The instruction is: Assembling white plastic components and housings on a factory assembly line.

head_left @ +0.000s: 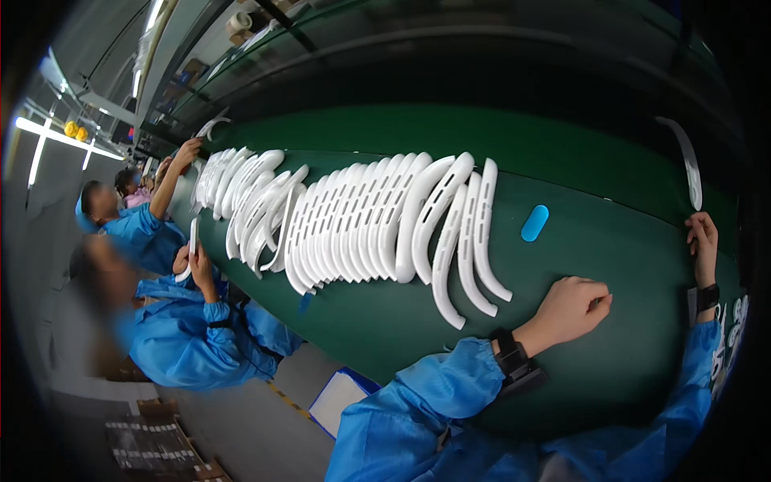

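My left hand [567,313] rests on the dark green table, fingers curled into a loose fist, with nothing showing in it. To the right, my right hand [703,231] is raised at the table's far side. Its fingers are loosely bent and a little apart. Just beyond the fingertips lies a white curved plastic strip [691,165], whose rounded end comes close to them; whether they touch I cannot tell. A long row of white curved slotted plastic pieces [353,217] lies side by side left of my left hand. The nearest slotted pieces [484,233] are spread slightly apart.
A blue oval [535,223] lies on the table [578,233] beyond my left hand. At left, one co-worker [185,329] holds a white piece [191,253]; another co-worker [144,225] reaches across. White parts [727,345] show at the right rim. A blue-edged bin [341,402] stands below the table.
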Available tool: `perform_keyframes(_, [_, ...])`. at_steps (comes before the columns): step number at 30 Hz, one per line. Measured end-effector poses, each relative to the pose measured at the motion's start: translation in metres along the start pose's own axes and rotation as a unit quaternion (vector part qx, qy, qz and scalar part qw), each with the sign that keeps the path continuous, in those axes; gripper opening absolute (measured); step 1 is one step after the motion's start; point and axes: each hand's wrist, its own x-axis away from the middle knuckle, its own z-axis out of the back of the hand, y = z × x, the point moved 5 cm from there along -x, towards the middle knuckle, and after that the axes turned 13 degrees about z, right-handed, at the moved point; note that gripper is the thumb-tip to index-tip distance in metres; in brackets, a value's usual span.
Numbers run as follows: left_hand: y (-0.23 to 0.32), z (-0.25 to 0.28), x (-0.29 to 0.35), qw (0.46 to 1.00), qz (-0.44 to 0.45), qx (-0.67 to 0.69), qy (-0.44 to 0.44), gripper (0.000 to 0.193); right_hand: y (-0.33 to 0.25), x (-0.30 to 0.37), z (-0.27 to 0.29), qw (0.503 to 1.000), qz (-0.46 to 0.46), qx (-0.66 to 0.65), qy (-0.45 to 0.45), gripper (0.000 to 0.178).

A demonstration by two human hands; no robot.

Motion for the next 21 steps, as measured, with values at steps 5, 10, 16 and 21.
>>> perform_keyframes(5, [-0.004, -0.001, 0.003, 1.000, -0.004, -0.009, -0.004, 0.021, -0.007, 0.002, 0.013, 1.000, 0.002, -0.021, -0.011, 0.017])
perform_keyframes(10, [-0.003, -0.003, 0.005, 0.999, -0.013, -0.029, -0.025, 0.014, -0.153, 0.042, -0.037, 0.994, -0.048, -0.091, 0.021, 0.029])
perform_keyframes(16, [-0.011, -0.004, 0.006, 0.992, -0.009, -0.104, -0.076, 0.024, -0.207, 0.084, 0.049, 0.999, 0.041, 0.024, -0.002, 0.023])
perform_keyframes(21, [-0.014, -0.032, 0.006, 0.992, 0.016, -0.077, -0.102, 0.024, -0.205, 0.198, 0.146, 0.928, 0.017, 0.372, -0.025, 0.027])
